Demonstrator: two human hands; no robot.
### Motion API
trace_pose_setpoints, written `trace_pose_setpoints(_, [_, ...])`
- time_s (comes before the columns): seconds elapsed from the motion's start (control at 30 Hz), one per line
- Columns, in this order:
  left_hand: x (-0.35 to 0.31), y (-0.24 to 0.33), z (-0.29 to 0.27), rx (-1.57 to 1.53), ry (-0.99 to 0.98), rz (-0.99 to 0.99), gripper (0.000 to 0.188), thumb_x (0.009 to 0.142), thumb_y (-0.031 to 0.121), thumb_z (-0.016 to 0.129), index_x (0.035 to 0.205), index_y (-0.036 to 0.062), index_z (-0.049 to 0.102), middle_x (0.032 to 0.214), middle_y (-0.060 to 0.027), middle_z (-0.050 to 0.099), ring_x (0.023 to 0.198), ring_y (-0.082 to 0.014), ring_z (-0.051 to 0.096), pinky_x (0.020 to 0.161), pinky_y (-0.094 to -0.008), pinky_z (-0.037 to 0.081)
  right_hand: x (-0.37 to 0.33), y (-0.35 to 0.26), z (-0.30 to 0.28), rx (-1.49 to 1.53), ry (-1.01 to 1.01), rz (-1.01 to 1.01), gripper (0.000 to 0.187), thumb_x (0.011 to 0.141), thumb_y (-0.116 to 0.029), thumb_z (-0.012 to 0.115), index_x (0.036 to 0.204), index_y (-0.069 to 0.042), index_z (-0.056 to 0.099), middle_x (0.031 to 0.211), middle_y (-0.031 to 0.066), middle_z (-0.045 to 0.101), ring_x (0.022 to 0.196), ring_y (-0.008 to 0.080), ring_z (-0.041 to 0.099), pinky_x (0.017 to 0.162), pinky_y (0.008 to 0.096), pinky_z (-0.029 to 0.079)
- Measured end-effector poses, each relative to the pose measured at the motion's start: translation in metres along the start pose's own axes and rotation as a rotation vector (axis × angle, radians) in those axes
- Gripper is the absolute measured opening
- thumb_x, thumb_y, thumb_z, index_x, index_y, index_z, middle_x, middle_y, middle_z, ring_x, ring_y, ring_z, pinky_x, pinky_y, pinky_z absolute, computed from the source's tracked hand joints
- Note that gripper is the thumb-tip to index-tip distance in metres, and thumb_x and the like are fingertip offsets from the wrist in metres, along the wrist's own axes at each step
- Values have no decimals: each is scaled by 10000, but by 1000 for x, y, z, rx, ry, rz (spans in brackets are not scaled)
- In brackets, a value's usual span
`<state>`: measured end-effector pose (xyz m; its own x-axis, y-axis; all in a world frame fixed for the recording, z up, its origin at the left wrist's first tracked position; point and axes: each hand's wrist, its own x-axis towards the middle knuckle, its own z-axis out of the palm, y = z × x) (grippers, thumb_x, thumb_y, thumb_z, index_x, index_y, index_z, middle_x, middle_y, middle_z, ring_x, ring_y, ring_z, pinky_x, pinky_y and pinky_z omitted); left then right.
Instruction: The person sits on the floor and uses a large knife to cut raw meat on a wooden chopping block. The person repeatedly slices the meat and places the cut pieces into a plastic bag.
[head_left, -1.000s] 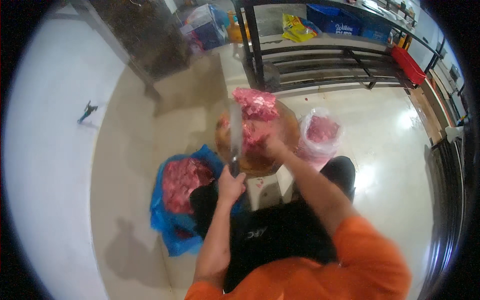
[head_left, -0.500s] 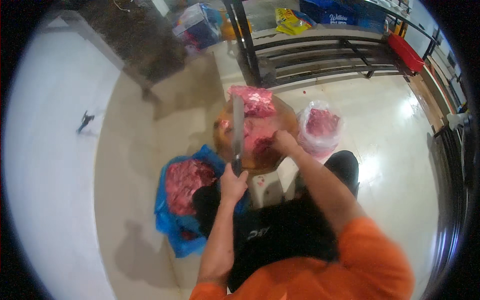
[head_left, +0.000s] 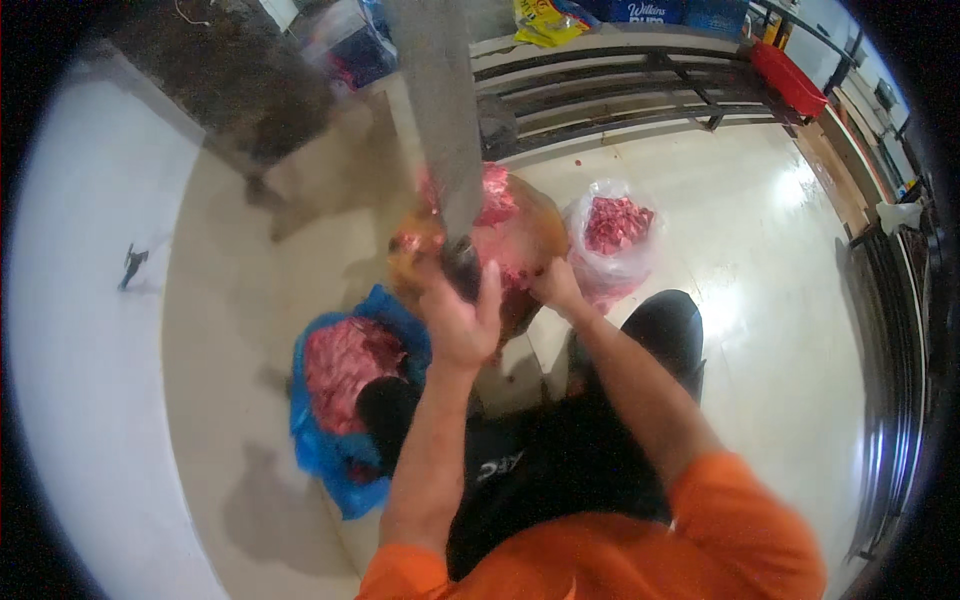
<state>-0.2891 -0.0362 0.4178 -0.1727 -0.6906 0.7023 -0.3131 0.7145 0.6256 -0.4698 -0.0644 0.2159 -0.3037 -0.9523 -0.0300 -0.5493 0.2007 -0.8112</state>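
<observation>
Left hand (head_left: 464,325): clamped round the knife (head_left: 441,120), blade pointing up and away!
Right hand (head_left: 556,286): fingers curled, whether gripping I can't tell.
Meat (head_left: 496,195): on the round board (head_left: 540,222), beyond both hands.
Clear bag (head_left: 606,270): meat-filled, just right of the right hand.
</observation>
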Motion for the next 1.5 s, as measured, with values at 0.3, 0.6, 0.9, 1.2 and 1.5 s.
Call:
trace_pose_setpoints(0.3, [-99, -92, -7, 417, -725, -659, 423, 865, 250, 608, 1098, -78, 479, 996, -351, 602, 1004, -500, 567, 872, -522, 453, -15, -42, 11, -136, -3, -133, 313, 798, -276, 641, 1007, -44, 670, 896, 223, 667, 870, 386, 660, 731, 467, 526])
trace_pose_setpoints(0.6, [-89, -61, -28, 280, -791, -881, 388, 852, 221, 621, 1103, -48, 497, 858, -280, 648, 755, -427, 651, 696, -476, 506, 23, 5, 7, -525, 31, -158, 280, 763, -188, 620, 991, -25, 629, 922, 225, 645, 832, 382, 659, 724, 490, 535])
trace_pose_setpoints(0.9, [-70, -36, -42, 126, -402, -687, 473, 865, 236, 639, 1221, -41, 497, 835, -175, 652, 652, -273, 639, 670, -402, 513, 9, -36, -17, -494, -104, -26, 338, 744, -322, 690, 853, -2, 687, 842, 229, 676, 806, 383, 664, 718, 473, 538])
trace_pose_setpoints(1.2, [-77, -94, 5, 252, -712, -699, 491, 855, 223, 635, 1213, -69, 468, 1018, -295, 624, 1004, -436, 598, 858, -467, 469, -3, -42, -38, -341, -67, -13, 289, 714, -284, 712, 816, -14, 705, 756, 238, 660, 749, 385, 663, 708, 465, 527])
trace_pose_setpoints(1.5, [-96, -65, -7, 141, -388, -762, 334, 855, 167, 649, 1099, -23, 524, 854, -194, 637, 655, -300, 635, 616, -392, 513, 9, -24, 8, -620, -155, -376, 388, 773, -343, 665, 1072, -97, 668, 1067, 207, 626, 1001, 387, 608, 803, 480, 526])
